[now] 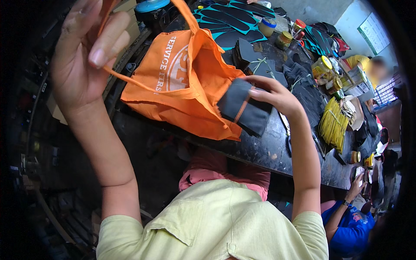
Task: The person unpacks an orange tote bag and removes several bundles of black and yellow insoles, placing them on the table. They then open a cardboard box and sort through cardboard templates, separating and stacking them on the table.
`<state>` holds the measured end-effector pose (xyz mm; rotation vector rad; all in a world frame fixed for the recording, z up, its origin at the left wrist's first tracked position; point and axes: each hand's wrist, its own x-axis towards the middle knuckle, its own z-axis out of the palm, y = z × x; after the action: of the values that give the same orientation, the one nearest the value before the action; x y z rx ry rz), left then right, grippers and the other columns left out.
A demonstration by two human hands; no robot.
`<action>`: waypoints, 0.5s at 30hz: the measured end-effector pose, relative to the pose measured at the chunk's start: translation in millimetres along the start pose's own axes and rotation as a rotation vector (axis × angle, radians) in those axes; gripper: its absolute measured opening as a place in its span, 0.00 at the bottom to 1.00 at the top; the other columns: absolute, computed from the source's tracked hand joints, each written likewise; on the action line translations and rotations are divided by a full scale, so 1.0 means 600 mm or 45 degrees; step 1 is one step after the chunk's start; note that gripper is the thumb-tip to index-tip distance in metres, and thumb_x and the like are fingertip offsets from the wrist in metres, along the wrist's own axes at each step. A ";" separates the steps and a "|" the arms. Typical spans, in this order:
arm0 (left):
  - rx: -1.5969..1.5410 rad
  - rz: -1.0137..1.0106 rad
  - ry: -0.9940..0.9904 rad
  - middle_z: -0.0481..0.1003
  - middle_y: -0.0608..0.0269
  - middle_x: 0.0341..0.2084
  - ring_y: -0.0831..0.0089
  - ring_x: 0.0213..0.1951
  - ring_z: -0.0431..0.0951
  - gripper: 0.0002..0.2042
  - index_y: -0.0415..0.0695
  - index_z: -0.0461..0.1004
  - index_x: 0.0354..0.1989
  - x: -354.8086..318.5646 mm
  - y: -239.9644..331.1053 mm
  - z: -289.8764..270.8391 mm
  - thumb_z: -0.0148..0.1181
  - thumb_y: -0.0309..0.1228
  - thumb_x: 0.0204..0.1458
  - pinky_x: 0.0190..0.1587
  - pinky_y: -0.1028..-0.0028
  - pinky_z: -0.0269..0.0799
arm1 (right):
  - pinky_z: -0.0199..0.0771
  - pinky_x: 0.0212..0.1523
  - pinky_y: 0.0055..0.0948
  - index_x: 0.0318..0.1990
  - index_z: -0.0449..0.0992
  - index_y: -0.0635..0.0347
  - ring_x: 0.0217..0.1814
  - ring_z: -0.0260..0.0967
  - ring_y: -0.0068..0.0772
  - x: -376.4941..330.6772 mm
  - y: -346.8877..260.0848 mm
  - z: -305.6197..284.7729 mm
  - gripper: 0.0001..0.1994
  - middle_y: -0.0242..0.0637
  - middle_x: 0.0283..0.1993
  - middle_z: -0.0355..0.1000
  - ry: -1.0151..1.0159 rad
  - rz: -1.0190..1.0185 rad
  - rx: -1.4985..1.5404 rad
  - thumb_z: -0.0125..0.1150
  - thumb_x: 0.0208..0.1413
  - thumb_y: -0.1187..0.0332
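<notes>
The left hand (pixel 82 56) hooks its fingers through the limp, light orange bag's (pixel 186 82) handle above the desk's (pixel 268 149) near edge, while the right hand (pixel 273 95) pinches a banded, probably flexible stack of dark pieces (pixel 243 108) at the bag's mouth.

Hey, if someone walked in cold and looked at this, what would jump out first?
The bright orange cloth bag in the middle, hung by its handle from the raised left hand. At its mouth the right hand holds a bundle of dark flat pieces bound with a band. To the right, a yellow bunch of thin sticks lies on the cluttered dark workbench.
</notes>
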<state>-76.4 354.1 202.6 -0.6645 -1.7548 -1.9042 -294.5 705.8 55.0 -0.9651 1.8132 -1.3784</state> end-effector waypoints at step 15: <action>1.119 0.073 -0.575 0.76 0.54 0.50 0.79 0.46 0.76 0.27 0.28 0.65 0.65 0.026 0.084 0.113 0.44 0.43 0.74 0.56 0.72 0.67 | 0.66 0.75 0.45 0.79 0.52 0.69 0.76 0.64 0.65 0.317 0.129 0.264 0.50 0.65 0.72 0.67 0.451 -0.147 -0.419 0.71 0.61 0.48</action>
<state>-54.0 417.6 255.9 -0.7962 -2.5272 -0.7929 -271.4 479.3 -69.5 -1.0540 2.3374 -1.4160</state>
